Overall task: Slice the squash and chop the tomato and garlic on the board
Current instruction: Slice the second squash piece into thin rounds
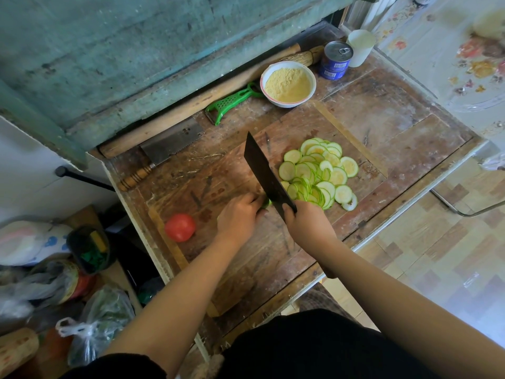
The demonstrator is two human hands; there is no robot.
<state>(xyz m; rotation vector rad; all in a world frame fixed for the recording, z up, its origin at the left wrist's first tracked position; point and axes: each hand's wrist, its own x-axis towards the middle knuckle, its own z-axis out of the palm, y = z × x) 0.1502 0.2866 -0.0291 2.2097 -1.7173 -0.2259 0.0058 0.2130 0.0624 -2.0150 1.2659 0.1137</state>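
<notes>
On the worn wooden board [246, 269], my left hand [239, 218] curls its fingers over the last green stub of squash [265, 203], most of it hidden under the fingers. My right hand [306, 222] grips the handle of a dark cleaver [263, 170], whose blade stands edge-down right beside the stub. A heap of several pale green squash slices [319, 173] lies just right of the blade. A whole red tomato [180, 227] sits on the board's left side. No garlic is visible.
A second cleaver with a wooden handle [166, 151], a rolling pin [185, 108], a green peeler [232, 102], a bowl of yellow meal [287, 84], a blue tin [336, 60] and a white cup [360, 47] line the table's back. Bags and jars crowd the lower left [68, 283].
</notes>
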